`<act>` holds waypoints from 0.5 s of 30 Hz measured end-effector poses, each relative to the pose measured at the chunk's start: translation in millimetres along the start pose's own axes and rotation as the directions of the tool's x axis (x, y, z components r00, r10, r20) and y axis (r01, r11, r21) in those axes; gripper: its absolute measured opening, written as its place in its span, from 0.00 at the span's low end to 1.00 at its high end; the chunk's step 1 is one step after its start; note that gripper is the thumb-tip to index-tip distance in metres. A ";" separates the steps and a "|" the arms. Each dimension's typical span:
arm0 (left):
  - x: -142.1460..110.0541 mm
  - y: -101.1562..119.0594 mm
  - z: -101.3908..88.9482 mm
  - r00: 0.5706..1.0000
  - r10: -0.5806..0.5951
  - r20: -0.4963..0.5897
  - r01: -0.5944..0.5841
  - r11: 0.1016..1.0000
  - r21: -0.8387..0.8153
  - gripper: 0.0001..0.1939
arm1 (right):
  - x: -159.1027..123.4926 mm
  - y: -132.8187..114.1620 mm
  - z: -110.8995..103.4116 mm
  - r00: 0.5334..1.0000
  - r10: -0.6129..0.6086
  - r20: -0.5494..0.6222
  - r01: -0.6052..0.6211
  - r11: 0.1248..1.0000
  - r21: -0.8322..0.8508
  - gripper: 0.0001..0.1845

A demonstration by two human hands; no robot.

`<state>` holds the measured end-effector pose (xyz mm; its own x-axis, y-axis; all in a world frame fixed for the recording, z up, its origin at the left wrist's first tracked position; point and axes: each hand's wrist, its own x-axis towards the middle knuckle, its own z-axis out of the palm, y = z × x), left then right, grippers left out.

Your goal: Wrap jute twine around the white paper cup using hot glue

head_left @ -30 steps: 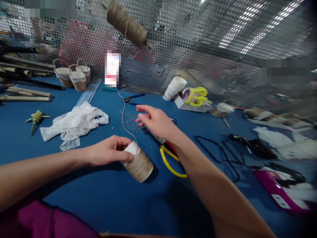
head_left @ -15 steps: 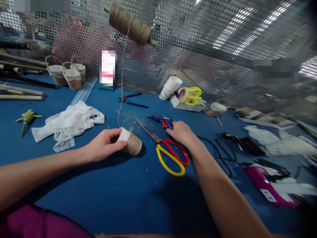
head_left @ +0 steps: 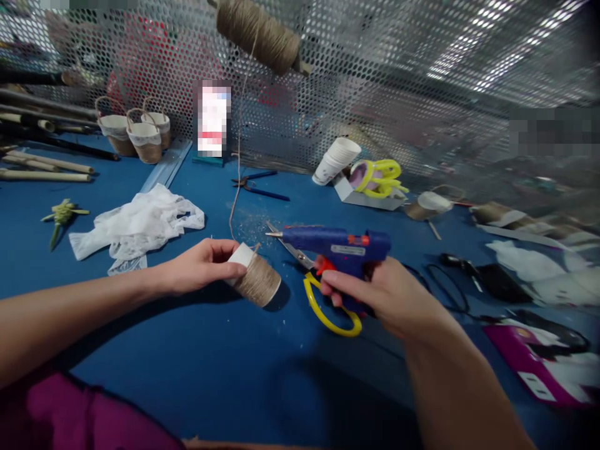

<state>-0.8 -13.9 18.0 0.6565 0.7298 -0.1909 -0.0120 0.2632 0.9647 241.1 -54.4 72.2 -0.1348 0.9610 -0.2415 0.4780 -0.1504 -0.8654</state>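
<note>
My left hand (head_left: 199, 265) grips a paper cup (head_left: 255, 278) partly wrapped in jute twine, tilted on its side just above the blue table (head_left: 197, 369). A strand of twine (head_left: 238, 156) runs from the cup up to a spool (head_left: 257, 31) hanging on the perforated metal screen. My right hand (head_left: 379, 294) is closed round the handle of a blue glue gun (head_left: 335, 244), its nozzle pointing left toward the cup. Yellow-and-red scissors (head_left: 323, 306) lie on the table under the gun.
White lace fabric (head_left: 138, 225) lies to the left, three small twine baskets (head_left: 135, 134) behind it. Blue pliers (head_left: 257, 185), stacked white cups (head_left: 336, 159), a black cord (head_left: 445, 281) and a magenta box (head_left: 534, 362) sit further back and right. Bamboo sticks (head_left: 42, 169) line the far left.
My right hand reached over to the glue gun lying on the table, closed on it and lifted it toward the cup. My left hand kept hold of the cup.
</note>
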 end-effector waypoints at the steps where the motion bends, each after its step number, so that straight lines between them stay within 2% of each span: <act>1: 0.1 0.8 -0.8 1.000 0.002 0.001 -0.002 1.000 -0.001 0.07 | -2.8 -0.8 3.6 1.000 -0.009 0.011 0.009 1.000 0.008 0.09; 3: -0.1 2.1 -2.5 1.000 0.020 0.010 -0.020 1.000 0.018 0.06 | -6.2 -1.1 8.9 1.000 -0.013 0.019 0.013 1.000 0.004 0.09; 6: -0.6 2.4 -4.7 0.997 0.065 0.037 -0.068 0.995 0.066 0.07 | -8.8 1.8 11.4 1.000 -0.010 0.007 0.010 0.994 -0.113 0.08; 11: -1.3 0.5 -5.1 0.990 0.112 0.089 -0.125 0.980 0.155 0.08 | -12.0 9.9 13.0 0.991 -0.133 0.027 0.136 0.961 -0.241 0.11; 15: -1.1 1.0 -4.1 0.991 0.105 0.085 -0.120 0.973 0.196 0.10 | -14.3 10.0 15.9 0.988 -0.154 0.012 0.150 0.939 -0.311 0.13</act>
<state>-4.5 -11.9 18.4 0.7131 0.6972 -0.0729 0.0577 0.0453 0.9973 234.1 -73.4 60.1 -0.2174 0.9697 -0.1111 0.6983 0.0750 -0.7119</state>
